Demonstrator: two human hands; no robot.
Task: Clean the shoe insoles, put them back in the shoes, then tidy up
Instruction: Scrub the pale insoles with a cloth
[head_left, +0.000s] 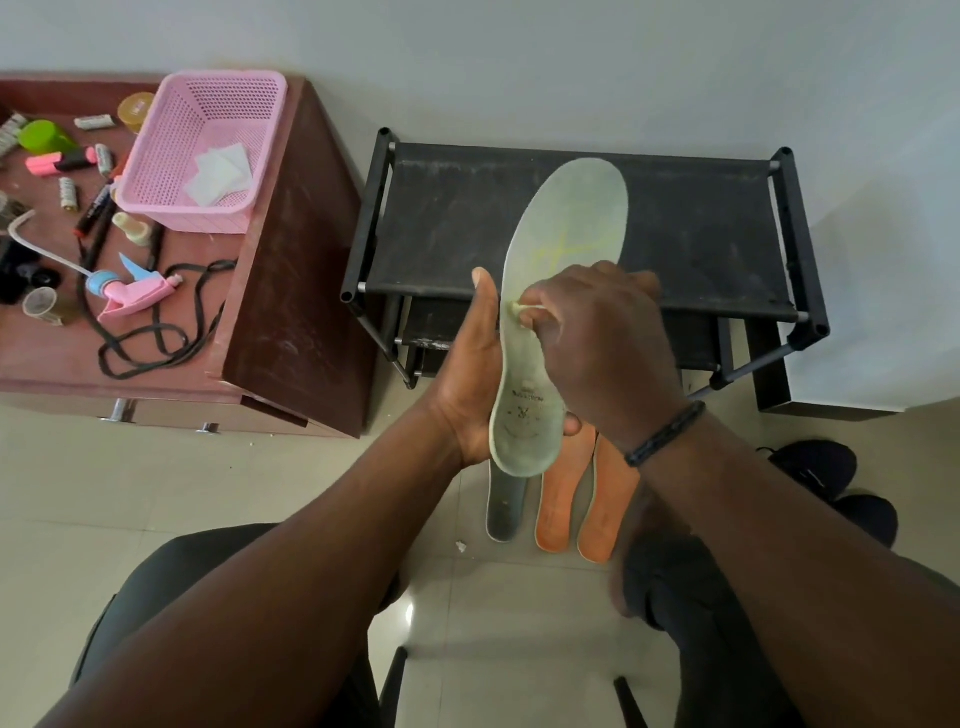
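Tiled floor (156, 493), right hand (597, 343) covering wipe (517, 309)

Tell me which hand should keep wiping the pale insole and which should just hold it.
Right. The right hand already pinches a small wipe against the pale insole, while the left hand grips its heel end from behind.

Pale insole (558, 291) held upright by left hand (470, 379). Small wipe (519, 310) pressed to its edge by right hand (597, 338). Three insoles (558, 499) laid on floor below.
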